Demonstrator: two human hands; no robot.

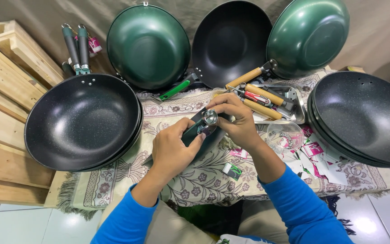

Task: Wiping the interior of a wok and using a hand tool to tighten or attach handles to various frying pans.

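Dark-green pan handle lies clasped in the curled left hand, thumb pressing its top; its lower end is hidden beneath the palm. Right hand pinches a small shiny metal fitting narrowly against the handle's far end, fingertips covering its edges.

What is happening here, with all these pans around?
A person in blue sleeves sits at a patterned cloth and works with both hands on a small dark green part. The left hand holds the part, while the right hand pinches a small metal piece at its top. Dark pans are stacked at the left and right, and three more pans lean at the back. A metal tray behind the hands holds screwdrivers.
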